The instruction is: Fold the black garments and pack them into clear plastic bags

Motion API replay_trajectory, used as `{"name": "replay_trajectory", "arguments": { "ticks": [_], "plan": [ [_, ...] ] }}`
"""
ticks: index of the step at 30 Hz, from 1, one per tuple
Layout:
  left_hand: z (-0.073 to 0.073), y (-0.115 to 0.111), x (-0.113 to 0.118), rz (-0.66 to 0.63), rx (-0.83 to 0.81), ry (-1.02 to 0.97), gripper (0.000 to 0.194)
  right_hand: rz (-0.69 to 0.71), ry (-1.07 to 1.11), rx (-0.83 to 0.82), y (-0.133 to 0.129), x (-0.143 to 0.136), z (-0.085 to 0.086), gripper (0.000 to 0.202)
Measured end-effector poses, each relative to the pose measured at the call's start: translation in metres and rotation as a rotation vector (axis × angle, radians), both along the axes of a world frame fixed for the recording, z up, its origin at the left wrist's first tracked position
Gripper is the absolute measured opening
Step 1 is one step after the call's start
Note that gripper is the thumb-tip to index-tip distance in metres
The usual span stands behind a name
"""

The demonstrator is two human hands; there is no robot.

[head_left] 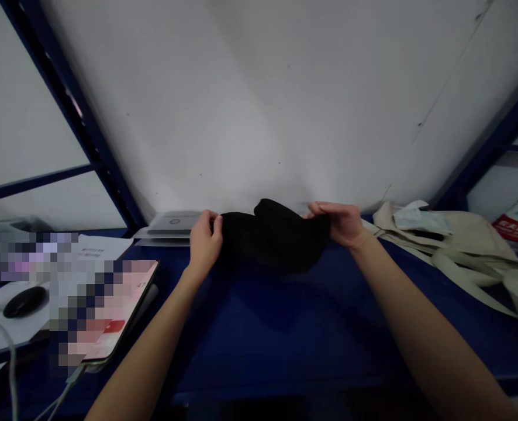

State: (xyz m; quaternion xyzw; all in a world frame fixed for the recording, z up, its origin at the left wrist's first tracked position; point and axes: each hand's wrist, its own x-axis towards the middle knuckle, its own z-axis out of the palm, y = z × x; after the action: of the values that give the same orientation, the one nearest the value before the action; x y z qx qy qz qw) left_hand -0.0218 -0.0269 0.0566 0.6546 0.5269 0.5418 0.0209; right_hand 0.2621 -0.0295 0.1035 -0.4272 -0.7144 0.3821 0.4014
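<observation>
A piece of black cloth (pixel 276 237) hangs slightly blurred between my two hands, above the far part of the blue table (pixel 285 345). Its left end is pinched by my left hand (pixel 206 240), thumb against the fingers. My right hand (pixel 340 222) grips the other end, with part of its fingers behind the fabric. The cloth has a raised fold near its middle, and its exact shape is too dark to make out.
Left of my arms lie a lit phone (pixel 127 310) with a cable, papers (pixel 103 248) and a black mouse (pixel 26 302). Behind my left hand is a flat grey box (pixel 171 222). A beige cloth bag (pixel 469 240) and a red-labelled bottle (pixel 515 228) are at right.
</observation>
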Motion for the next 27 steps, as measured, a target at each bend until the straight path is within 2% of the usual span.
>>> {"name": "replay_trajectory", "arguments": {
  "ticks": [3, 5, 6, 8, 12, 15, 18, 21, 24, 25, 27],
  "plan": [
    [-0.001, 0.0, 0.002, -0.116, -0.04, -0.083, 0.015, 0.275, 0.045, -0.216, 0.001, 0.004, -0.005, 0.034],
    [-0.001, -0.002, 0.004, -0.26, -0.113, -0.149, 0.016, 0.41, -0.066, -0.322, 0.001, -0.001, -0.007, 0.03],
    [0.0, -0.003, 0.005, -0.333, -0.166, -0.173, 0.017, 0.434, -0.136, -0.355, 0.001, -0.005, -0.009, 0.029],
    [0.002, -0.005, 0.006, -0.462, -0.29, -0.19, 0.018, 0.385, -0.294, -0.369, 0.002, -0.014, -0.012, 0.027],
    [0.007, -0.009, 0.006, -0.659, -0.428, -0.165, 0.017, 0.157, -0.603, -0.257, 0.006, -0.032, -0.024, 0.028],
    [0.011, -0.012, 0.003, -0.775, -0.476, -0.157, 0.019, 0.18, -0.742, -0.296, 0.005, -0.037, -0.03, 0.019],
    [0.015, -0.014, -0.002, -0.856, -0.581, -0.122, 0.018, 0.179, -0.829, -0.327, 0.001, -0.038, -0.027, 0.004],
    [0.021, -0.017, -0.005, -0.881, -0.757, -0.055, 0.02, 0.2, -0.707, -0.225, -0.005, -0.034, -0.014, 0.005],
    [0.023, -0.018, -0.007, -0.826, -0.893, 0.038, 0.026, 0.361, -0.281, -0.072, -0.011, -0.026, 0.005, 0.015],
    [0.022, -0.018, -0.007, -0.799, -0.912, 0.085, 0.027, 0.472, -0.15, -0.046, -0.013, -0.023, 0.011, 0.02],
    [0.017, -0.016, -0.008, -0.728, -0.953, 0.205, 0.026, 0.853, -0.062, -0.103, -0.016, -0.02, 0.022, 0.03]
  ]
}}
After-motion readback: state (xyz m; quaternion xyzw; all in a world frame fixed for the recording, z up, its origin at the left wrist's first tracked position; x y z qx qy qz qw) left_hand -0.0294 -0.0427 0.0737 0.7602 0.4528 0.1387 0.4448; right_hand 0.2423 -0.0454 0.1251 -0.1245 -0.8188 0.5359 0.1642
